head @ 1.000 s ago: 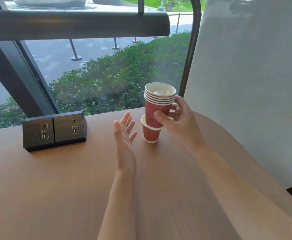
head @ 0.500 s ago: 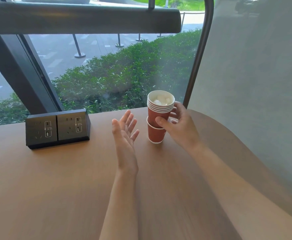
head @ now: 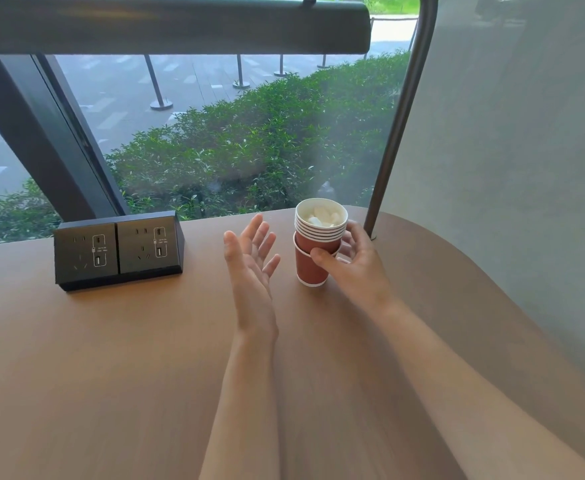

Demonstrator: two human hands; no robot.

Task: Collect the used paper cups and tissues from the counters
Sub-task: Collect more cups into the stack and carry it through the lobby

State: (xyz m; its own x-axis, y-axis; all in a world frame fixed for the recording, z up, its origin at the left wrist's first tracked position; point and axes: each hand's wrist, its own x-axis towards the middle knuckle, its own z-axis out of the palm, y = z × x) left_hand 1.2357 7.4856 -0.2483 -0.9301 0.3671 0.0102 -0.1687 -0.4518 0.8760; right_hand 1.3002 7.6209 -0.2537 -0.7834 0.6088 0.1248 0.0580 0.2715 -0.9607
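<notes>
A stack of several red paper cups [head: 318, 233] sits nested in one more red cup [head: 310, 268] that stands on the wooden counter [head: 111, 358] near the window. Crumpled white tissues [head: 322, 216] fill the top cup. My right hand [head: 356, 265] grips the stack from the right, thumb across the front at the bottom cup's rim. My left hand [head: 251, 258] hovers just left of the cups, palm turned toward them and fingers straight and spread, touching nothing.
A black power socket block [head: 117, 251] stands at the counter's back left. A dark metal post [head: 388, 150] rises right behind the cups, beside a grey wall [head: 509, 150]. The window glass runs along the far edge; the counter's right edge curves away.
My right hand has lowered the stack of cups down into the single cup on the counter, so it now sits deeper in it. My left hand has stayed beside the cups.
</notes>
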